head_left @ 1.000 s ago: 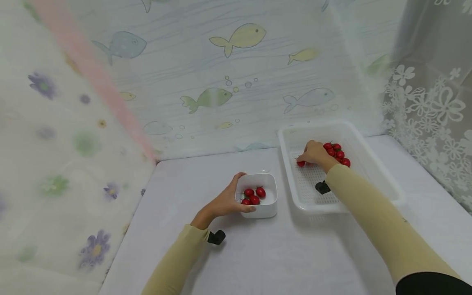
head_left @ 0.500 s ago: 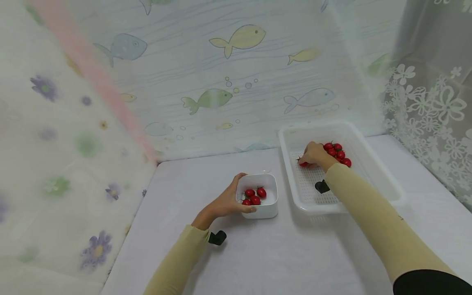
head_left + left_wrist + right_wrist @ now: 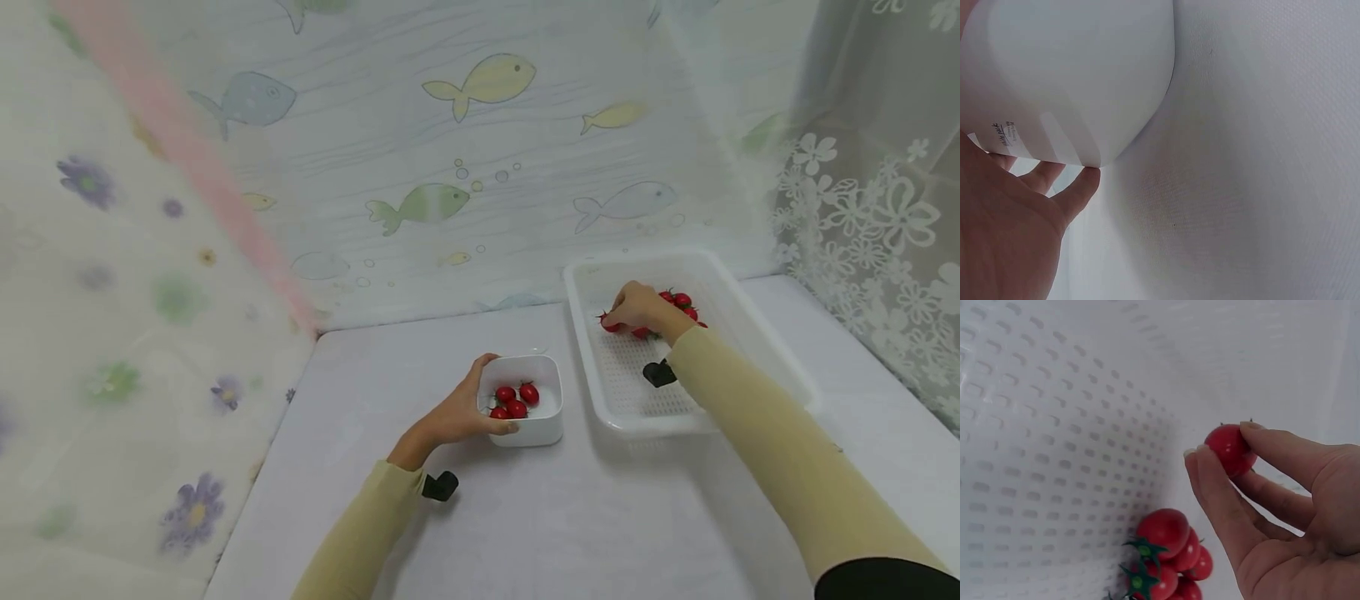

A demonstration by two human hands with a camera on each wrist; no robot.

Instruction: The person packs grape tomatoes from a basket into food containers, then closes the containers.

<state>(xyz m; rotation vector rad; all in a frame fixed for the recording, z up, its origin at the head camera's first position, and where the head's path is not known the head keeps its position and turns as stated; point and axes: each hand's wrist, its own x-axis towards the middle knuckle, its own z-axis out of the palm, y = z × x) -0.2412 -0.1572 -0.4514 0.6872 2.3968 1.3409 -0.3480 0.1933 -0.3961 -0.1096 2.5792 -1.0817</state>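
My left hand (image 3: 457, 412) grips a small white square box (image 3: 528, 431) from its left side, thumb along the near wall. Several cherry tomatoes (image 3: 516, 407) lie in the box. In the left wrist view the fingers (image 3: 1079, 190) touch the white box (image 3: 1072, 75), which has small print on its side. Over the white perforated basket (image 3: 622, 429), my right hand (image 3: 641, 307) pinches one cherry tomato (image 3: 1230, 450) between thumb and fingertips. More cherry tomatoes (image 3: 1163, 531) with green stems lie below it on the basket floor, partly hidden by the hand in the head view.
A white cloth (image 3: 420, 342) covers the table. Behind it hangs a fish-print curtain (image 3: 450, 150), with a flower-print curtain (image 3: 135, 333) on the left and lace (image 3: 870, 208) on the right. The basket stands to the right of the box.
My right hand has risen slightly from the basket floor with a tomato in its fingers, exposing another tomato beneath. The left hand and the box have stayed in place.
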